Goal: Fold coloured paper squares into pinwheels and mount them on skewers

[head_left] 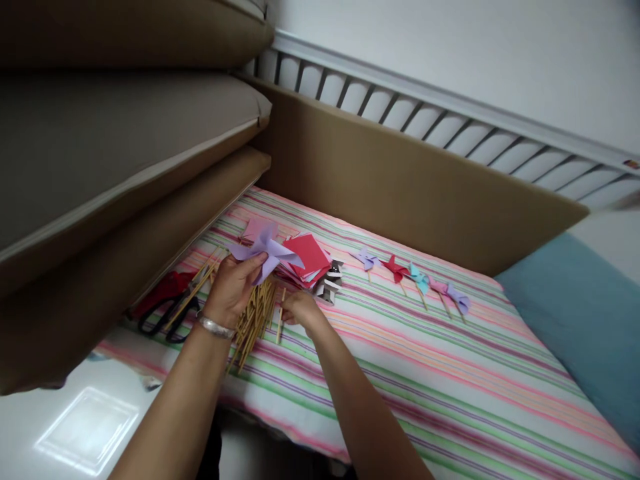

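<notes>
While left hand (236, 288) holds pinwheel (273, 252), scissors (186, 303) near edge (125, 359).

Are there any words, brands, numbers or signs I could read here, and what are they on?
None can be read.
Small orange-brown mark on the pale railing: too small and blurred to tell whether it bears text.
The purple paper pinwheel in the left hand shows no visible lettering.

Striped cloth (400, 347) — sticks (255, 325), paper (309, 259), pinwheels (419, 277)

Pale wall (465, 53) behind a slatted rail (425, 92).
</notes>
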Demonstrator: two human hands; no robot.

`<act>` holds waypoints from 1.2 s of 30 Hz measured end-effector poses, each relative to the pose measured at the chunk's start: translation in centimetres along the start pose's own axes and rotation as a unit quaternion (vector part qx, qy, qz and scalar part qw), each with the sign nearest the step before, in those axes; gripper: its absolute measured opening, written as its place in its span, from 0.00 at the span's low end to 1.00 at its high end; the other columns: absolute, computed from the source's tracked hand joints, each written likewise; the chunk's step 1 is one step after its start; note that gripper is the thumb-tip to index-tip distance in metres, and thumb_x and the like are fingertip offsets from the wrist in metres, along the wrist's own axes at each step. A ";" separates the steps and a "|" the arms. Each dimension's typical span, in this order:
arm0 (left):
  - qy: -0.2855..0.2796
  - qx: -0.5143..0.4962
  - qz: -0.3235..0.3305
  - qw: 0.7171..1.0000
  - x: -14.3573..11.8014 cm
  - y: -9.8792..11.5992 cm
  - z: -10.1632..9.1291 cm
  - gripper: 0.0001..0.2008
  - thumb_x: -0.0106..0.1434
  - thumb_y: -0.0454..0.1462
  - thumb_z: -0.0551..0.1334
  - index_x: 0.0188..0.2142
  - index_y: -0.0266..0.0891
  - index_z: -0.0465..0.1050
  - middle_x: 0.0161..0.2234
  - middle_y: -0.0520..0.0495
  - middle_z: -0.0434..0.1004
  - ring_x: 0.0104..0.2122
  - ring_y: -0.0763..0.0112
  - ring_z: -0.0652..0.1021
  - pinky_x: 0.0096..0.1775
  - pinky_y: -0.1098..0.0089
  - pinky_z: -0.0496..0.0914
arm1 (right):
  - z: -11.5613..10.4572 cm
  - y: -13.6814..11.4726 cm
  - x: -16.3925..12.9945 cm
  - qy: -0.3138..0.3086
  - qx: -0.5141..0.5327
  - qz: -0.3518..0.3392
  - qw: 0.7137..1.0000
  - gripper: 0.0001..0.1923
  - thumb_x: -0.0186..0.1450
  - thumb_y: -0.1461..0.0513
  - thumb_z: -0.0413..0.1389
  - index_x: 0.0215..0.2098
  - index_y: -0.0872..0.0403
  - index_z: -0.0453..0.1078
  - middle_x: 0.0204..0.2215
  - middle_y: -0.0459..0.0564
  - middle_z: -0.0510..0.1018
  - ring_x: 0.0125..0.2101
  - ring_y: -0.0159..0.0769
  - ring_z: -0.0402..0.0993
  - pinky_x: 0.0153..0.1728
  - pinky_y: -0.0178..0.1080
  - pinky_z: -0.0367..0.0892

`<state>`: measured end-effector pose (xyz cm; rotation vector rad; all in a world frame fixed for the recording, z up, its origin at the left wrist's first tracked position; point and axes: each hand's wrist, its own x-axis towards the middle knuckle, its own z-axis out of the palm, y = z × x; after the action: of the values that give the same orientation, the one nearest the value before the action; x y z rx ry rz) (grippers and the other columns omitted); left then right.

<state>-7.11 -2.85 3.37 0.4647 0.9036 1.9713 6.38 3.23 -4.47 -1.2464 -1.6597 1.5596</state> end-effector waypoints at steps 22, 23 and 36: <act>-0.365 0.338 0.149 0.855 -3.5 -6.0 6.1 0.02 0.55 0.35 0.65 0.30 0.40 0.78 0.31 0.44 0.79 0.35 0.65 0.77 0.49 0.61 0.64 | -11.4 -4.0 -7.7 0.030 0.193 -0.069 0.978 0.08 0.52 0.58 0.62 0.28 0.54 0.74 0.25 0.44 0.78 0.25 0.30 0.70 0.27 0.32 0.62; -0.364 0.342 0.168 0.850 -3.5 -6.0 6.1 0.02 0.55 0.34 0.65 0.30 0.41 0.78 0.31 0.45 0.79 0.35 0.65 0.77 0.49 0.60 0.63 | -11.5 -4.1 -7.8 0.032 0.193 -0.072 0.978 0.07 0.52 0.58 0.62 0.28 0.54 0.74 0.25 0.44 0.78 0.25 0.30 0.70 0.27 0.32 0.62; -0.326 0.332 0.256 0.847 -3.6 -5.6 5.5 0.03 0.56 0.35 0.64 0.30 0.43 0.78 0.30 0.46 0.80 0.34 0.65 0.77 0.52 0.56 0.62 | -10.6 -5.0 -8.4 0.076 0.081 -0.135 0.985 0.06 0.55 0.58 0.61 0.29 0.52 0.76 0.25 0.44 0.73 0.26 0.31 0.68 0.27 0.32 0.62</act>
<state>1.47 -1.76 2.96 1.8146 1.0441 1.6682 17.88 1.21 3.97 -0.9856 -1.5002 1.3691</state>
